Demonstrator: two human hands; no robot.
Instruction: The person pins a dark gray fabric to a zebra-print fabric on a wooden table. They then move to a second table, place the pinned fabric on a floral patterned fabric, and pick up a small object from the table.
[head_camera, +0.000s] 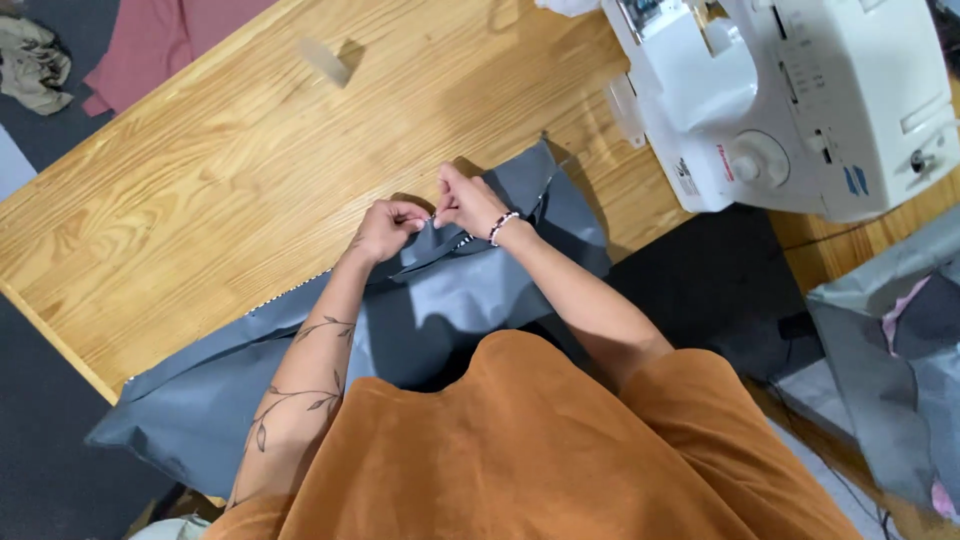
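A long piece of grey fabric (470, 290) lies across the near edge of the wooden table (230, 170), with a black-and-white trim along its edge. My left hand (385, 228) pinches the fabric's upper edge. My right hand (468, 200), with a bead bracelet on its wrist, pinches the same edge right beside it, fingertips of both hands nearly touching. Whether a pin or other small thing sits between the fingers is too small to tell.
A white sewing machine (790, 95) stands at the table's far right. A small clear object (325, 58) lies on the far side of the table. Pink cloth (160, 40) and a beige rag (32, 62) lie on the dark floor. More grey fabric (890, 350) is piled at the right.
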